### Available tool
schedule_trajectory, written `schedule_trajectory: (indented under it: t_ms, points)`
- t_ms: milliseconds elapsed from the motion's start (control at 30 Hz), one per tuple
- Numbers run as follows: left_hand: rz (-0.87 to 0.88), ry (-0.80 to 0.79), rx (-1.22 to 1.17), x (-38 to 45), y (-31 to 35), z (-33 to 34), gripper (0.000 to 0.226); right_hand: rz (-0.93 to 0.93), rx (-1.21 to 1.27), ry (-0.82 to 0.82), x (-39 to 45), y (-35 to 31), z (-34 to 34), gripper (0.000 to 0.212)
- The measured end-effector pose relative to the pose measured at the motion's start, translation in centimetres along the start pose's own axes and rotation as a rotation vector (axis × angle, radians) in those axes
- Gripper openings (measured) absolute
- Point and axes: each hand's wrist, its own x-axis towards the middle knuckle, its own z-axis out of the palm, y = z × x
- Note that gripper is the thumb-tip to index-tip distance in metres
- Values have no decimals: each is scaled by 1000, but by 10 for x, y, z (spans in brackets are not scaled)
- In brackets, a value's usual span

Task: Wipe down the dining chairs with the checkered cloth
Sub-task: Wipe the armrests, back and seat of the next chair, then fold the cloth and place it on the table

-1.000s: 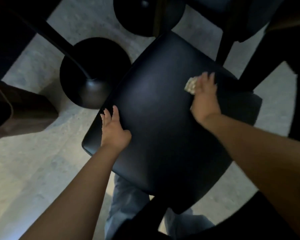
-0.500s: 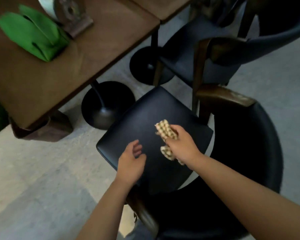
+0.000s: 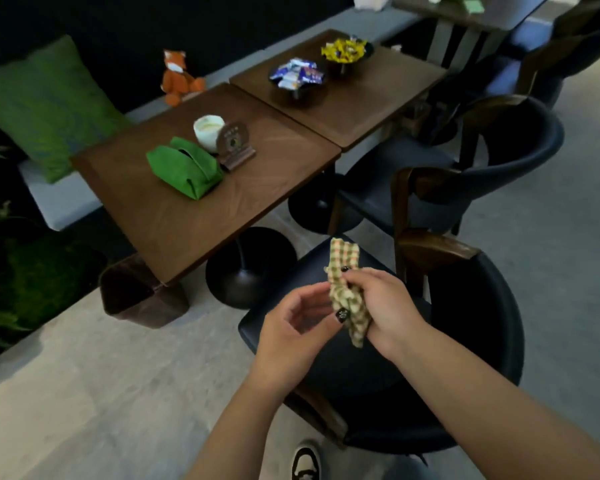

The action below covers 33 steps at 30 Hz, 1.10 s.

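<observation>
Fingers of right hand [image 3: 383, 308] curled round the bunched middle of the checkered cloth [image 3: 347, 292], thumb tip pressed on its upper fold. Fingers of left hand [image 3: 293, 327] loosely bent, thumb tip touching the cloth's lower part; no firm pinch visible there. Cloth held in the air over the black seat of the nearest dining chair [image 3: 326, 355], clear of the seat, one end standing up above the fist, the other hanging below the palm. Soft, light, limp fabric by the look of its folds: likely to crumple and slide within the grip rather than hold a shape. Best taken at the gathered centre for wiping, or by two corners if refolding is intended. Little risk of damage; main risk judged to be a loose end trailing. Second dining chair [image 3: 447, 188] just beyond, tucked beside the wooden table [image 3: 201, 216].
</observation>
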Motion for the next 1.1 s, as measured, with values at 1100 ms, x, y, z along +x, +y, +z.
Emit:
schedule_trajectory:
  t_ms: [1100]
  points:
    - [439,438,503,-135,139,217,55,-983,-886,-431,-163,-225,-218,39]
